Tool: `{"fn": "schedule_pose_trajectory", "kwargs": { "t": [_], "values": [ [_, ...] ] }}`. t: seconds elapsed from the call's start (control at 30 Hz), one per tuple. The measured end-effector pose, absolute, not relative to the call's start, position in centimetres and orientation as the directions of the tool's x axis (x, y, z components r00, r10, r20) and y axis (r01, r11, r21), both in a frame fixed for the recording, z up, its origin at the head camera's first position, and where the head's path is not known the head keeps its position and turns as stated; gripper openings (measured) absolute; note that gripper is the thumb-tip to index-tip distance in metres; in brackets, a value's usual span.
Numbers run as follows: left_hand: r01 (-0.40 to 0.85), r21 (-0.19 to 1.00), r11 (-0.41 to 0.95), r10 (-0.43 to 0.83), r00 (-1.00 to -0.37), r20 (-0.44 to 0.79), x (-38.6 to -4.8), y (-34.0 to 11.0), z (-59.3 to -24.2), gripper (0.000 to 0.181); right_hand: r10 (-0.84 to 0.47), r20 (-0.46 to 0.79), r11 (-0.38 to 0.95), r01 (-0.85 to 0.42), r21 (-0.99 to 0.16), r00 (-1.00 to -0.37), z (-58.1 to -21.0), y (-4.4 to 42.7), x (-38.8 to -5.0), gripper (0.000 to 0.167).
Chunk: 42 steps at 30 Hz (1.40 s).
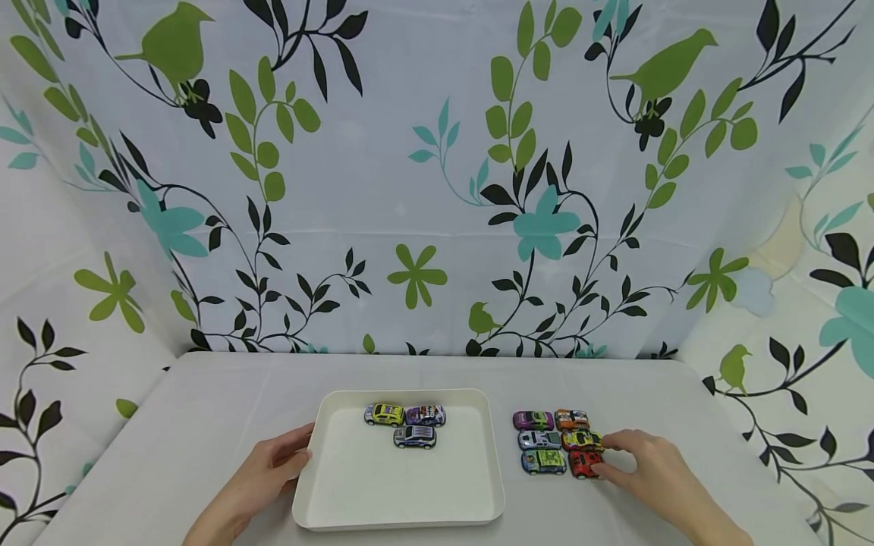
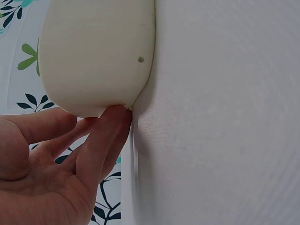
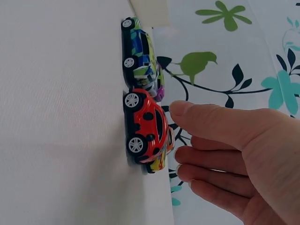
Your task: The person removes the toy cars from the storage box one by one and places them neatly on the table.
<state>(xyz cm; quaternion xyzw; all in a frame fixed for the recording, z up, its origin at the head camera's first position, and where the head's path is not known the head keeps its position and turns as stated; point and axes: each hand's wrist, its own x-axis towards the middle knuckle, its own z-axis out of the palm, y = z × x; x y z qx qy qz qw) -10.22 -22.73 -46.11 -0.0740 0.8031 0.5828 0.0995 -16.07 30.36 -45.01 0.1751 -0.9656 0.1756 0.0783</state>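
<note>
A white tray (image 1: 399,519) holds three toy cars: yellow (image 1: 384,414), purple-white (image 1: 425,415) and dark grey (image 1: 414,437). My left hand (image 1: 256,481) touches its left edge; in the left wrist view the fingertips of this hand (image 2: 70,159) rest against the tray wall (image 2: 98,56). Right of the tray, several cars stand in two columns, among them a red car (image 1: 584,464), a yellow-red car (image 1: 580,440) and a blue-green car (image 1: 544,462). My right hand (image 1: 658,474) has thumb and fingers apart beside the red car; the right wrist view shows this hand (image 3: 229,154) near the red car (image 3: 146,125), holding nothing.
The purple car (image 1: 533,421), orange car (image 1: 571,419) and silver car (image 1: 539,440) stand in the group on the right. White cloth covers the table (image 1: 239,394). Patterned curtains (image 1: 410,189) hang behind it and at both sides.
</note>
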Motion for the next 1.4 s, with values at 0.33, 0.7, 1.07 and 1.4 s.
{"fn": "schedule_pose_trajectory", "kwargs": {
  "t": [0.33, 0.7, 1.07, 1.4],
  "values": [
    [-0.227, 0.926, 0.303, 0.001, -0.971, -0.239, -10.3, -22.7, -46.1, 0.052, -0.340, 0.342, 0.824, -0.453, -0.340, -0.876, -44.3, 27.5, -15.2, 0.034],
    [-0.230, 0.924, 0.304, -0.005, -0.971, -0.240, -10.3, -22.5, -46.2, 0.051, -0.374, 0.419, 0.757, -0.533, -0.378, -0.828, -43.5, 22.7, -15.1, 0.038],
    [-0.201, 0.929, 0.310, 0.017, -0.976, -0.216, -10.3, -22.7, -46.2, 0.052, -0.442, 0.297, 0.724, -0.532, -0.438, -0.846, -42.7, 16.5, -15.4, 0.037],
    [-0.211, 0.924, 0.319, 0.008, -0.974, -0.226, -10.2, -22.9, -46.4, 0.052, -0.546, 0.212, 0.669, -0.574, -0.472, -0.811, -43.1, 12.4, -16.7, 0.037]
  ]
}}
